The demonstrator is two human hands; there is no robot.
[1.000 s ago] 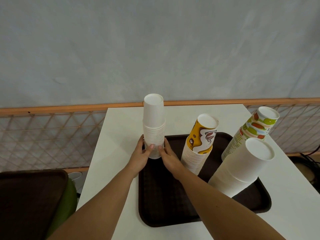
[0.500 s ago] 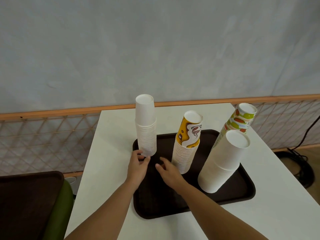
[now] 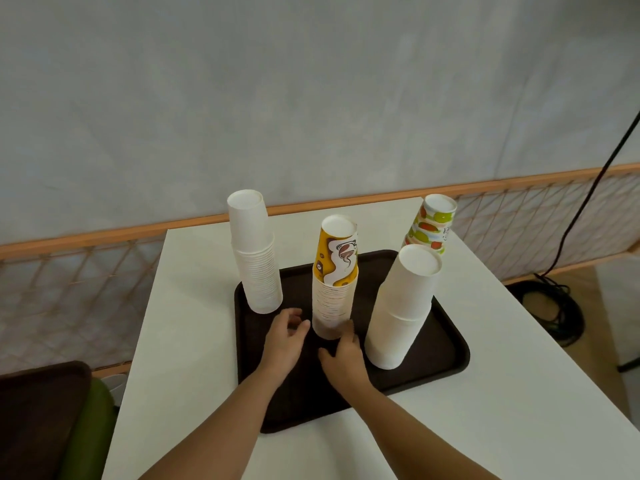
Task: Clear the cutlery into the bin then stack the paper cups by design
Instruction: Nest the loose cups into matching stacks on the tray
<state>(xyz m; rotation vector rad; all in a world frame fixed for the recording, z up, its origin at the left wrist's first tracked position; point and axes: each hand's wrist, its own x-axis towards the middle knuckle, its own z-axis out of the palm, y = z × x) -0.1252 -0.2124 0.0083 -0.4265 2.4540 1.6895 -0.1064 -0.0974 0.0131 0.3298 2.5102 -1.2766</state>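
Several upside-down cup stacks stand on a dark brown tray (image 3: 446,358). A small plain white stack (image 3: 256,261) is at the tray's far left corner. A yellow coffee-print stack (image 3: 335,278) stands in the middle. A large plain white stack (image 3: 401,310) is on the right, with a green-and-red fruit-print stack (image 3: 431,225) behind it. My left hand (image 3: 282,341) hovers left of the yellow stack's base with loosely curled fingers, holding nothing. My right hand (image 3: 343,355) rests on the tray, fingertips touching the yellow stack's base.
The tray lies on a white table (image 3: 187,341) against a wooden rail with netting. A second brown tray (image 3: 34,410) and a green seat (image 3: 93,420) sit low at the left. Black cables (image 3: 554,306) coil on the floor at the right.
Both hands let go of the small white stack and moved right to the base of the yellow coffee-print stack. The view has shifted.
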